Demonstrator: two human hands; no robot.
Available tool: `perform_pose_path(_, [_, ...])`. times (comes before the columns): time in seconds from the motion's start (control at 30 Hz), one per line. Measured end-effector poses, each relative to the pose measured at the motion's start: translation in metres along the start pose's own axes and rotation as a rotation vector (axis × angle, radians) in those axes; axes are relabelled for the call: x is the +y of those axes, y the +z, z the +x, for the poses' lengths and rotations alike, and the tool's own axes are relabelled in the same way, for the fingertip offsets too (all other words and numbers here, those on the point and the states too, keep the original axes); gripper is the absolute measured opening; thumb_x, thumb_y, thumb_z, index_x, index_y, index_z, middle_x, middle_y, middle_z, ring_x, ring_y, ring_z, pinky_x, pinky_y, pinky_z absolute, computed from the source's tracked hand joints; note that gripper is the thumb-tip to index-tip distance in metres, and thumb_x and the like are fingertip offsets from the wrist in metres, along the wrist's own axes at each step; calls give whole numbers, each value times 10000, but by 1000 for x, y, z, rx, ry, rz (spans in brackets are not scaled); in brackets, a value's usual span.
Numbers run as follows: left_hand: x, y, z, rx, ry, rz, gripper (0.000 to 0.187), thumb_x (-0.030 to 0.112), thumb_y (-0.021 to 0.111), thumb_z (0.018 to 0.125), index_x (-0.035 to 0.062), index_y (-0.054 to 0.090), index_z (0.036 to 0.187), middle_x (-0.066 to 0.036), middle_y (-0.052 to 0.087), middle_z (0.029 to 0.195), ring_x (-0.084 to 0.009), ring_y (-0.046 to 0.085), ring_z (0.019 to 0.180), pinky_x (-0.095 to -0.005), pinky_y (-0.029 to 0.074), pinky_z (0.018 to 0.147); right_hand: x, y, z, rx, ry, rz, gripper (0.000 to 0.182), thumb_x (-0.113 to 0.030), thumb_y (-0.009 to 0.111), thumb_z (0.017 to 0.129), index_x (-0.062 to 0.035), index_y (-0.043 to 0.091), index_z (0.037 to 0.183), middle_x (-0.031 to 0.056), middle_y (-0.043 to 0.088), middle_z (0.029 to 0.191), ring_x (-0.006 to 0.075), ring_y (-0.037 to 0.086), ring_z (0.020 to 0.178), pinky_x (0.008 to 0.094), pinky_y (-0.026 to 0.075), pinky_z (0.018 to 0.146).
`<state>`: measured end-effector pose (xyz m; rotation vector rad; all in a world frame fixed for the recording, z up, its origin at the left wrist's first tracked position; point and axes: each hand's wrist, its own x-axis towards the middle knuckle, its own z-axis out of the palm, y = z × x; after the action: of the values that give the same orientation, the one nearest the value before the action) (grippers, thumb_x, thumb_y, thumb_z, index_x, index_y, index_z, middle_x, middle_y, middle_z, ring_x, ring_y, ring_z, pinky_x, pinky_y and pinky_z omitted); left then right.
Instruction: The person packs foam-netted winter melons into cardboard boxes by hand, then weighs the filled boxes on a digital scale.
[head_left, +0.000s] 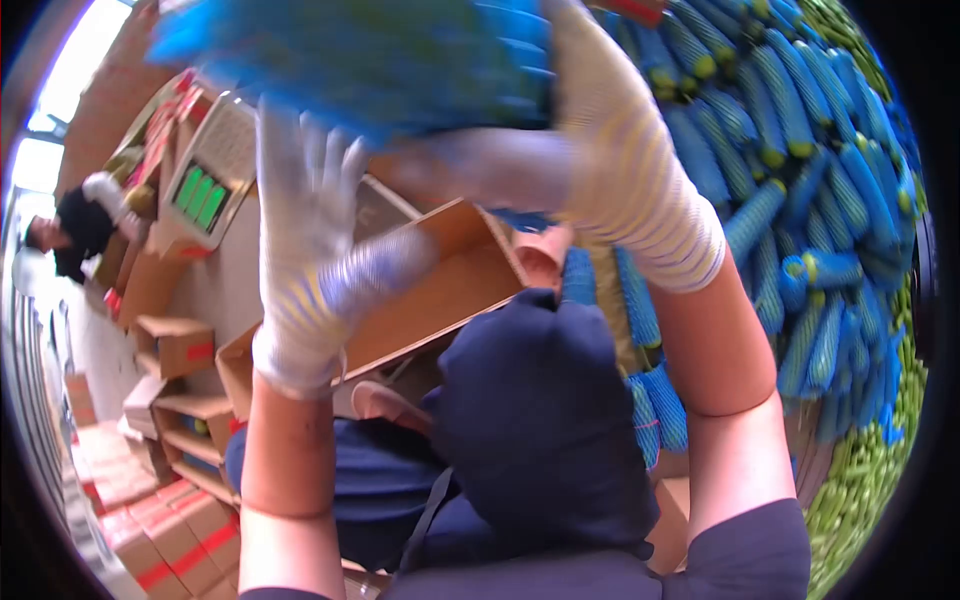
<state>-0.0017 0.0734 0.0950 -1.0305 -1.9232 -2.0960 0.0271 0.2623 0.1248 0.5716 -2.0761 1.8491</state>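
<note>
Both my hands wear white knit gloves with faint stripes. My right hand (610, 150) is raised at the top centre and grips a blurred bundle of blue net-sleeved pieces (380, 50). My left hand (310, 260) is up just below that bundle, fingers spread and blurred by motion; whether it touches the bundle I cannot tell. Under my hands is an open cardboard box (440, 290) with its flap out. My dark blue knees (540, 420) fill the lower centre.
A big stack of blue net-sleeved pieces with yellow ends (800, 170) fills the right, with green produce (860, 480) along its far edge. Cardboard boxes (175, 340) and a scale with a green display (205, 195) lie left. Another person (75, 230) works at far left.
</note>
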Motion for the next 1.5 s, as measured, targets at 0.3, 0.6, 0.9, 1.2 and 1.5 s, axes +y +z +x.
perform_pose_path(0.3, [76, -136, 8, -194, -298, 686, 763, 167, 874, 595, 38, 536, 1267, -71, 658, 1119, -172, 637, 1015, -342, 521, 894, 37, 43, 1, -89, -304, -352, 403, -197, 653, 900, -52, 567, 1266, 221, 566, 1223, 394, 572, 1101, 415, 494, 911])
perform_pose_path(0.6, [-58, -112, -45, -934, -667, 660, 1025, 245, 845, 589, 100, 347, 1473, -188, 562, 1332, -348, 550, 1224, -385, 444, 1037, 136, -27, -225, 314, 682, -635, 495, -288, 677, 894, -10, 559, 1286, 181, 629, 1166, 328, 614, 1079, 380, 481, 949])
perform_pose_path(0.9, [-184, -57, -115, -1088, -726, 907, 1066, 302, 802, 678, 106, 187, 1528, -289, 436, 1414, -440, 471, 1270, -443, 421, 1062, 213, 32, -337, 62, 1316, -794, 895, -493, 684, 800, 6, 327, 1452, 307, 522, 1300, 424, 545, 1195, 455, 448, 1011])
perform_pose_path(1.2, [-148, -84, -95, -1145, -563, 837, 807, 254, 728, 805, 46, 331, 1476, -262, 470, 1397, -410, 487, 1261, -418, 397, 1073, 244, 57, -314, 263, 1408, -809, 778, -304, 601, 871, -10, 238, 1492, 293, 522, 1298, 429, 607, 1094, 491, 500, 924])
perform_pose_path(1.5, [-17, -91, -83, -1056, -764, 785, 500, 212, 647, 893, 51, 536, 1353, -189, 586, 1302, -351, 552, 1213, -398, 418, 1052, 260, 41, -295, 226, 1578, -696, 908, -292, 701, 792, -17, 218, 1511, 266, 560, 1256, 367, 615, 1126, 449, 518, 913])
